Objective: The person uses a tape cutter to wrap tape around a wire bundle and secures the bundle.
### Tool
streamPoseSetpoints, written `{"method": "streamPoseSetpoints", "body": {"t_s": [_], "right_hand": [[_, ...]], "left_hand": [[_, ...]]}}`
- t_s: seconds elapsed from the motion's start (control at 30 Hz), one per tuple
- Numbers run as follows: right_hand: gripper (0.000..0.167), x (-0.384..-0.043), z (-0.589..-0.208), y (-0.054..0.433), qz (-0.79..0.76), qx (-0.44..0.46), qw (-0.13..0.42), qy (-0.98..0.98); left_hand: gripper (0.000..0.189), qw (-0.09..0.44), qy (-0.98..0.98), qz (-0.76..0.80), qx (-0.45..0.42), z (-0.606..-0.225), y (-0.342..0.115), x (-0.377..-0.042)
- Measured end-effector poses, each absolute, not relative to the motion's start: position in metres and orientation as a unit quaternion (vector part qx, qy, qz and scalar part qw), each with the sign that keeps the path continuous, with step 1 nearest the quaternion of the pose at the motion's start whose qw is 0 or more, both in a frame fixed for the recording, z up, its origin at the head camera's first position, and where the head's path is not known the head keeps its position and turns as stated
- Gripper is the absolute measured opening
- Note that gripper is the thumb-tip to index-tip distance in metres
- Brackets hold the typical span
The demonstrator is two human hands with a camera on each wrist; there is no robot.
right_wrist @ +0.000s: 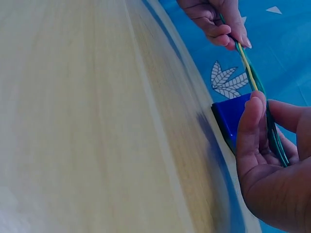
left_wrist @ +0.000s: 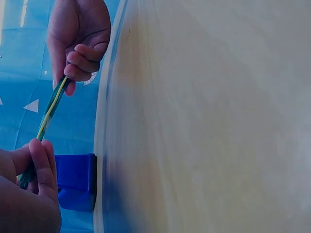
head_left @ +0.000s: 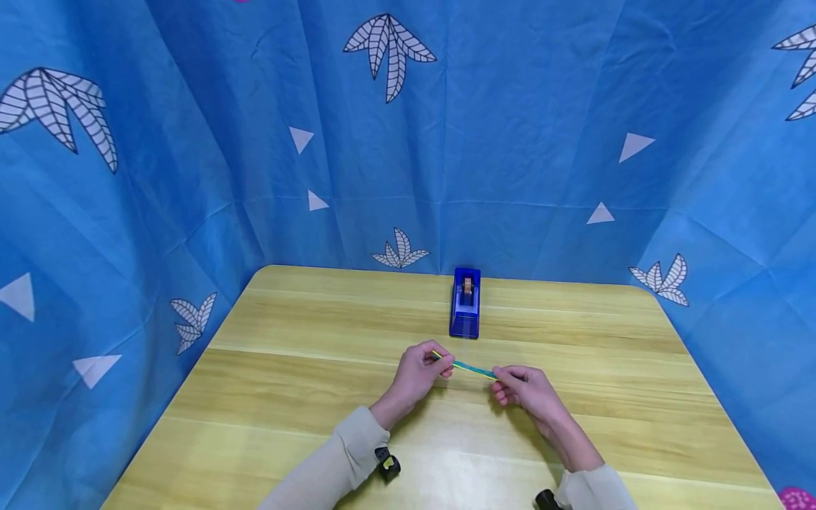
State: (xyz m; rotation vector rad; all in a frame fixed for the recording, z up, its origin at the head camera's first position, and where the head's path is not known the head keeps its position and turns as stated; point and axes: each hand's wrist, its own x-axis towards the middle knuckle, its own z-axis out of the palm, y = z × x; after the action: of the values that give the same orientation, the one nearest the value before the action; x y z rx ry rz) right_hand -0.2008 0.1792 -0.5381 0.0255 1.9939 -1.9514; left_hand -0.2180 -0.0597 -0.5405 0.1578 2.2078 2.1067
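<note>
A yellowish wood-grain table (head_left: pixel 593 322) with rounded far corners catches a bright glare toward its near side. Blue curtain (head_left: pixel 523 106) hangs behind it and along both sides, printed with white leaves (head_left: pixel 396 71) (dark-veined and outlined) and pale triangles (head_left: pixel 634 146); a pink patch (head_left: pixel 797 499) shows lower right.

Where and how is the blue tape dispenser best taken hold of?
Probably by the middle of its long sides, grip coming from above: the blue tape dispenser stands upright, narrow across and lengthwise toward the curtain. Its near end is better left clear, as the green-and-yellow strands are held just in front.
</note>
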Motion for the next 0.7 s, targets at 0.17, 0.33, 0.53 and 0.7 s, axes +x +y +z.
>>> {"method": "streamPoseSetpoints", "body": {"t_s": [0.17, 0.33, 0.53, 0.7], "right_hand": [[0.028, -0.201, -0.537, 0.179, -0.686, 0.018, 0.145, 0.713], [0.024, -0.201, -0.532, 0.178, -0.677, 0.024, 0.098, 0.729], [0.022, -0.202, -0.526, 0.178, -0.628, -0.006, 0.052, 0.777], [0.019, -0.201, -0.523, 0.178, -0.604, -0.018, 0.043, 0.795]], "left_hand": [[0.014, 0.069, 0.708, 0.702, 0.03, -0.541, -0.059, -0.218], [0.024, 0.104, 0.697, 0.71, 0.016, -0.542, -0.062, -0.218], [0.035, 0.121, 0.69, 0.714, 0.02, -0.544, -0.065, -0.221], [0.034, 0.118, 0.682, 0.722, 0.023, -0.544, -0.066, -0.224]]}}
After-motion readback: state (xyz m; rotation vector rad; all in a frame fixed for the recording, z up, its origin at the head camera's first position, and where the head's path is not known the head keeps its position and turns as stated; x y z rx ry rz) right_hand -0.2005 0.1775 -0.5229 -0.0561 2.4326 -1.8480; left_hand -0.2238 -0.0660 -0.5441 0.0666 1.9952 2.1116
